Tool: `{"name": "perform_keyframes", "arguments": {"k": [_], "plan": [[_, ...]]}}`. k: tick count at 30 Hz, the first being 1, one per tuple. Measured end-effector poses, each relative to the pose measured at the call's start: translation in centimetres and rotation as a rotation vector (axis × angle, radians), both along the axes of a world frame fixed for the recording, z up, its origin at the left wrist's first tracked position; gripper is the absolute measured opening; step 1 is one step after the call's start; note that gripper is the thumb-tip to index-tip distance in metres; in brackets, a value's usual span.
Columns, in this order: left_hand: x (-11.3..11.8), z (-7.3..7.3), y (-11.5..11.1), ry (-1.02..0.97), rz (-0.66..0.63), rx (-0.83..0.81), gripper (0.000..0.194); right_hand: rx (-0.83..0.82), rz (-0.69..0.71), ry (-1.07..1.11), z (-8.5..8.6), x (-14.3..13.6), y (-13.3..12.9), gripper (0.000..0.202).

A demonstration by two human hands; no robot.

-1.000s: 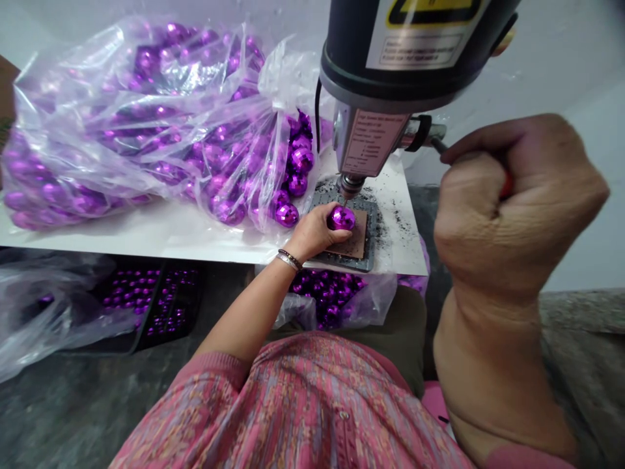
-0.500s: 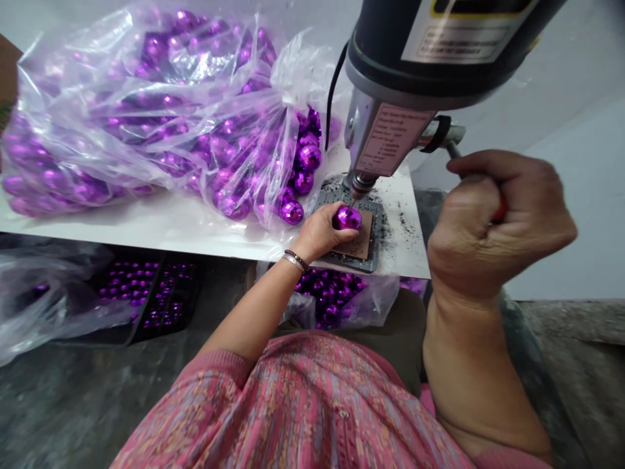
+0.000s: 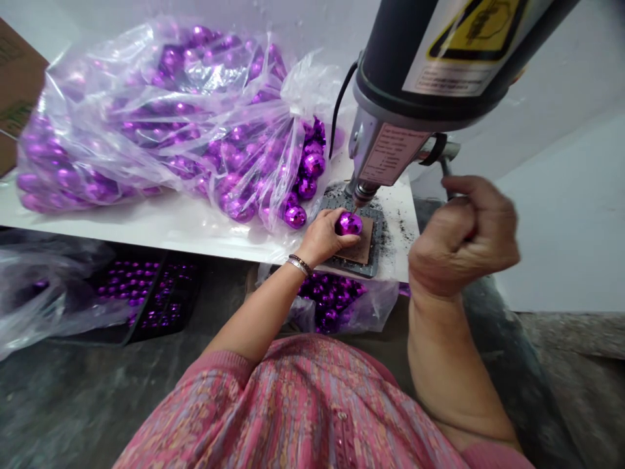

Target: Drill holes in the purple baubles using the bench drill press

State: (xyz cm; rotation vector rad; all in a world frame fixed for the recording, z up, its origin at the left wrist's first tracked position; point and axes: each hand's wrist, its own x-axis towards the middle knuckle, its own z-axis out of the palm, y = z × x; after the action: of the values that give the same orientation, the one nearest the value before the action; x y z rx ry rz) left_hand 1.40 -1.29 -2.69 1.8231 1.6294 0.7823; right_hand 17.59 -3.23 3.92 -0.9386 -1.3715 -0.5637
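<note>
Light: moderate, cool, diffuse. Glare: white sheen on the plastic bag; pinpoint highlights on my purple ball. Shade: dim grey floor below the table. Blur: my right hand, slight. Edges: wide-angle stretch.

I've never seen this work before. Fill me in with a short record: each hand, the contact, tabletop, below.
Left hand: holding a purple faceted ball under the drill bit
Right hand: closed around the lever of the drill press
Contact: bit against ball, too small to tell
Tabletop: clear bag, dark crumbs
Below: pile of balls
</note>
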Motion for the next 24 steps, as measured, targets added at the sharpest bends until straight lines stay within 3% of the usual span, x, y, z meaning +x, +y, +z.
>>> {"name": "perform_keyframes", "arguments": {"k": [4,6,10,12,15,19,22,24], "plan": [[0.0,0.0,-0.1,0.005,0.003,0.002,0.066,0.026,0.025,-0.007,-1.2,0.0,0.1,0.03],[0.1,0.0,0.0,0.01,0.002,0.005,0.064,0.008,0.025,0.032,-0.5,-0.1,-0.2,0.032],[-0.3,0.1,0.2,-0.008,-0.053,0.025,0.06,-0.139,0.067,0.102,4.3,0.1,-0.5,0.044],[-0.8,0.3,-0.2,-0.02,-0.087,0.034,0.056,-0.344,0.109,0.162,7.1,0.3,-0.2,0.051],[-2.1,0.7,-1.9,-0.037,-0.12,0.067,0.057,-0.438,0.138,0.158,9.5,0.8,0.6,0.05],[-4.1,0.8,-5.8,-0.034,-0.286,0.031,0.063,-0.437,0.145,0.175,9.4,0.9,1.4,0.052],[-5.3,0.1,-8.4,0.004,-0.439,-0.082,0.066,-0.423,0.147,0.187,9.0,0.9,1.8,0.045],[-5.9,-0.5,-9.4,0.014,-0.462,-0.126,0.071,-0.424,0.143,0.211,9.0,0.9,2.0,0.043]]}}
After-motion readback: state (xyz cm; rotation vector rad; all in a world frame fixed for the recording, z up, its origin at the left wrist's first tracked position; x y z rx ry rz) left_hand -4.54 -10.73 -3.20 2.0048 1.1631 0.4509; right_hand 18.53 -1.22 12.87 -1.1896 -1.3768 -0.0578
